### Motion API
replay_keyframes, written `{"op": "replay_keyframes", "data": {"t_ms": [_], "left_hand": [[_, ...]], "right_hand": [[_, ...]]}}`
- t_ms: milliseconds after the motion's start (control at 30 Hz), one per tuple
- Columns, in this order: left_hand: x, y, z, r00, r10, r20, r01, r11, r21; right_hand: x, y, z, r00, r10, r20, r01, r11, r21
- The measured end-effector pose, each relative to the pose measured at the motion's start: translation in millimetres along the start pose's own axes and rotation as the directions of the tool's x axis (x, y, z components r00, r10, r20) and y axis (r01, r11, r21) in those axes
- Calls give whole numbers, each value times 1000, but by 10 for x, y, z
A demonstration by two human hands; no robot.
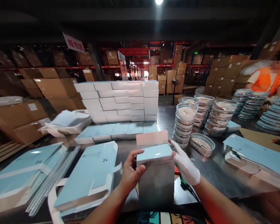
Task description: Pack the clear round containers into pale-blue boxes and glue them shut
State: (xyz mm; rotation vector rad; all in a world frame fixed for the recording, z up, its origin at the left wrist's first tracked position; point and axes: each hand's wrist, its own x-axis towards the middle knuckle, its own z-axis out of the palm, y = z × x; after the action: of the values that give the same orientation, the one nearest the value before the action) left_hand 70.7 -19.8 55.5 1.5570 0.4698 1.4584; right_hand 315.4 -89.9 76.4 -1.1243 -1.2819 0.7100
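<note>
A light blue and white cardboard box (pixel 156 183) stands upright in front of me, its pale flap (pixel 152 138) raised at the back. My left hand (pixel 132 168), bare, grips the box at its upper left edge, thumb on the front and fingers on the top. My right hand (pixel 186 162), in a white glove, holds the upper right edge with its fingertips. Just below the right hand lies a green-handled tool (pixel 184 184), partly hidden by the box and hand. The inside of the box is not visible.
A wall of stacked white boxes (pixel 121 102) rises behind a row of blue-topped boxes (pixel 128 128). Stacks of round clear containers (pixel 185 124) stand right. Bundled blue sheets (pixel 91 168) lie left. At far right is a person in an orange vest (pixel 268 79).
</note>
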Motion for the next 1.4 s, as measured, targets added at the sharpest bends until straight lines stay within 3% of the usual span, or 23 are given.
{"op": "replay_keyframes", "data": {"t_ms": [133,233,367,433,533,633,933,1033,1133,1200,1300,1367,1400], "left_hand": [[24,-58,-9,1000,10,11,-11,998,57],[50,-131,-9,999,35,-23,-33,995,94],[89,-168,23,980,146,-133,-142,989,38],[119,-128,5,977,207,-44,-205,978,42],[180,-16,-69,952,250,178,-271,957,106],[236,90,-115,921,254,295,-298,947,116],[267,111,-82,851,390,352,-437,898,61],[305,154,-205,846,352,401,-413,908,73],[441,290,-329,842,194,503,-360,897,257],[568,410,-343,803,115,585,-392,841,374],[726,600,-288,688,109,717,-524,758,388],[784,711,-298,655,98,749,-570,715,405],[799,752,-340,702,72,709,-539,705,462]], "right_hand": [[67,-178,191,995,17,101,-27,994,106],[99,-186,142,991,27,128,-40,994,101],[55,-134,-19,985,-56,163,55,998,8],[7,-118,-83,974,-150,171,166,982,-85],[-63,-135,-119,928,-293,231,329,934,-137],[-106,-188,-106,900,-333,282,379,917,-125],[-92,-252,-110,879,-331,343,398,905,-146],[-77,-217,-66,854,-378,357,470,855,-218],[-96,-201,55,818,-413,399,549,768,-331],[-108,-197,161,787,-438,434,598,715,-362],[-64,-145,211,747,-445,494,637,693,-338],[30,-48,46,788,-374,488,579,718,-385],[92,20,-112,848,-294,441,498,726,-474]]}}
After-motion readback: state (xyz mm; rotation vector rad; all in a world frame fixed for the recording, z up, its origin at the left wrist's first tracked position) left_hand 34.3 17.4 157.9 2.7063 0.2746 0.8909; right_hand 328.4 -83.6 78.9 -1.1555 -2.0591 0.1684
